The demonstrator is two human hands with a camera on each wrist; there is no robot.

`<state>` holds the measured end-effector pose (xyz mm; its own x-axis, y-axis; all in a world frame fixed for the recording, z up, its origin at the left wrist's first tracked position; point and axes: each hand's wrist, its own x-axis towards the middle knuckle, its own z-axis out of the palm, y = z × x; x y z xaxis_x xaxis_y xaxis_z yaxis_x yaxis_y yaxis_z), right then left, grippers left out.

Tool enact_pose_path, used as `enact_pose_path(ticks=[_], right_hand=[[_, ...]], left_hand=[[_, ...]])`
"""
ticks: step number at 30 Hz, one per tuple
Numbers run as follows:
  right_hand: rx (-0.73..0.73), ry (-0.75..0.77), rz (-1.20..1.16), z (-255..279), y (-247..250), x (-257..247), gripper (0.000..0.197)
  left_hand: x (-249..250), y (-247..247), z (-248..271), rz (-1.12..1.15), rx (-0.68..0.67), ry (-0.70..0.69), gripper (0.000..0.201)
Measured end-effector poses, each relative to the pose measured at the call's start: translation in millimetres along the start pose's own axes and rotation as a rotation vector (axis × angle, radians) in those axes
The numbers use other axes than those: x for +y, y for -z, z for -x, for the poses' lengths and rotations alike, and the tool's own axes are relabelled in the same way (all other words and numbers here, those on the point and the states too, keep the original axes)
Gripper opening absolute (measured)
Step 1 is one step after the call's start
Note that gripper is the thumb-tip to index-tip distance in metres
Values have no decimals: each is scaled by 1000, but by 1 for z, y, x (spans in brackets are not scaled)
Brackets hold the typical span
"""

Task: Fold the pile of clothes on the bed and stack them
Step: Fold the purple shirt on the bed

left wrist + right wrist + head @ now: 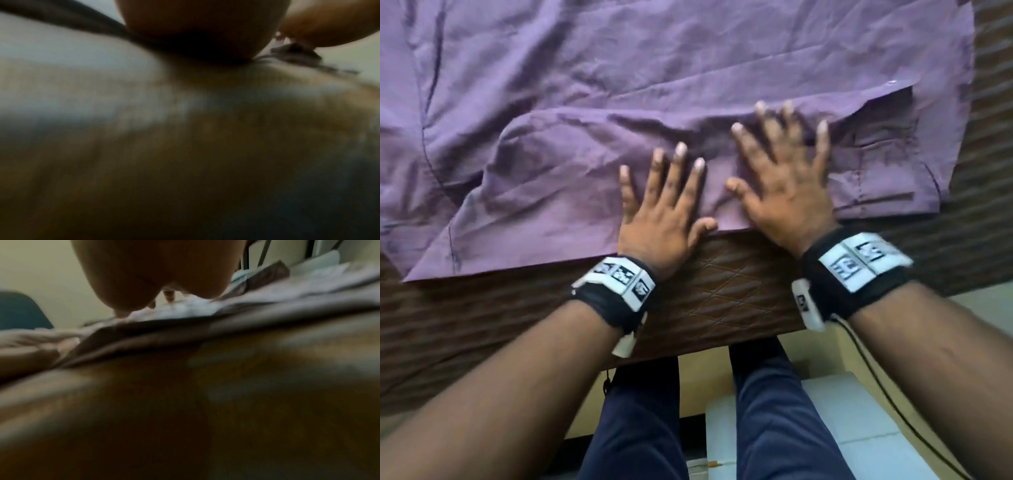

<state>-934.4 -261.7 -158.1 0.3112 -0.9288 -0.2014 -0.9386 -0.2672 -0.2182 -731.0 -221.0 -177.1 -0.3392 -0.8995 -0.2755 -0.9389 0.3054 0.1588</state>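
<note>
Here I have both palms flat, fingers spread and straight, gripping nothing: the left hand [666, 209] and the right hand [787, 178] press side by side on the folded-over sleeve [585, 164] of the purple shirt [654, 58]. I judge that the pressure is there to flatten the fold so that it lies smooth. The shirt is spread across the brown quilted mattress [739, 287], its near hem along the mattress's front edge, just ahead of my wrists. Both wrist views are too dark and blurred to add anything.
</note>
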Motion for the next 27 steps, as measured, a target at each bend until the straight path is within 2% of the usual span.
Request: enact_pose_path(ticks=[2,6,10,12,15,17,19,21,23,27], right_hand=[[-82,-29,71,7,-18,1,75],[-105,-95,111,13,-17,45,88],[-98,-187,169,30,-1,86,85],[-26,-200,172,28,4,77,80],[41,-57,141,6,-9,30,70],[26,-41,119,-10,-20,11,67],[-20,-87,93,-16,-26,16,71],[-27,-143,87,-11,-24,36,80],[-34,-163,97,-3,-20,58,85],[-63,-149,117,2,-15,73,85]], left_hand=[[0,-10,4,-39,-45,12,77],[-16,-9,1,-7,-60,-7,87],[-22,-3,4,-19,-27,119,91],[1,4,-3,6,39,157,82],[48,5,-26,66,145,81,63],[65,1,-42,98,126,142,61],[66,-3,-46,102,31,218,64],[47,-2,-38,94,-57,236,72],[7,0,-16,78,-106,268,84],[-104,12,40,81,-136,519,92]])
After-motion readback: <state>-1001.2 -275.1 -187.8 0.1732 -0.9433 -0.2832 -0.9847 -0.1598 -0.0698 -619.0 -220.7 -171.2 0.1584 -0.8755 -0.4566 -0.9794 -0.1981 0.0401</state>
